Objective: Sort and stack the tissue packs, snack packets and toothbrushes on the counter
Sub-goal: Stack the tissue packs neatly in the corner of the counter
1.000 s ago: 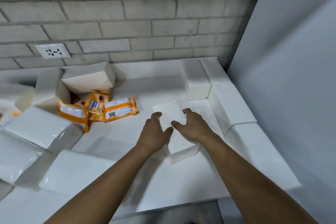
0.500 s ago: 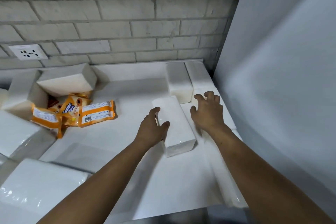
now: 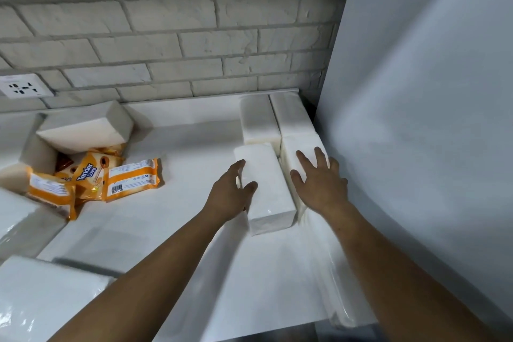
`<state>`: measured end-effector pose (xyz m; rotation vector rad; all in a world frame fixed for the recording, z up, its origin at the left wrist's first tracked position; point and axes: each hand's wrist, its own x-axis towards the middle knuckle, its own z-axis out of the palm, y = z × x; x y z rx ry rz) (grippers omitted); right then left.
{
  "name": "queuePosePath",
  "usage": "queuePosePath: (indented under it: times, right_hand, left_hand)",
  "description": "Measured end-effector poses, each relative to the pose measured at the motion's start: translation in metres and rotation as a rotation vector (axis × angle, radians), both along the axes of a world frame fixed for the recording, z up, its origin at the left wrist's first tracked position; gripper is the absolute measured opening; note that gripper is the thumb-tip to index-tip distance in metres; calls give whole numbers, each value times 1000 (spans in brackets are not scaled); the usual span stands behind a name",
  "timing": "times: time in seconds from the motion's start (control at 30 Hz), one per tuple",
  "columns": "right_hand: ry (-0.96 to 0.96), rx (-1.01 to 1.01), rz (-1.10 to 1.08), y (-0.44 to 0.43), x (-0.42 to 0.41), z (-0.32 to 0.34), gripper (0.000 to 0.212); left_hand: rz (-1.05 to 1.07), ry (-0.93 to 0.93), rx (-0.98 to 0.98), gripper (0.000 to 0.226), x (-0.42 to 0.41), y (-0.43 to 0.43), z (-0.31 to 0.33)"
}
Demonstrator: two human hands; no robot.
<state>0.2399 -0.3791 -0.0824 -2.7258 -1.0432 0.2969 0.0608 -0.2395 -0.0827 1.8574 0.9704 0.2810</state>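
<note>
Left hand (image 3: 230, 193) flat against tissue pack (image 3: 268, 183), right hand (image 3: 319, 183) splayed atop neighbour (image 3: 295, 143) by wall (image 3: 416, 119).

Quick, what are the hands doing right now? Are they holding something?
Left hand: open, pushing the loose tissue pack.
Right hand: open, spread flat on the wall-side tissue pack.
</note>
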Motion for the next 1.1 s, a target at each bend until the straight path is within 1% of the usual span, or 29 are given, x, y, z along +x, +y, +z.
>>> queuePosePath:
  times: [0.33, 0.7, 1.1]
  right_hand:
    - [7, 50, -1, -2, 3, -6, 51]
    - [-6, 42, 3, -3, 4, -8, 51]
    - [-12, 3, 20, 0, 4, -6, 53]
  left_hand:
    - [-20, -5, -3, 67, 19, -2, -3]
    - [-51, 14, 60, 67, 27, -1, -3]
    - [-27, 56, 78, 68, 28, -1, -3]
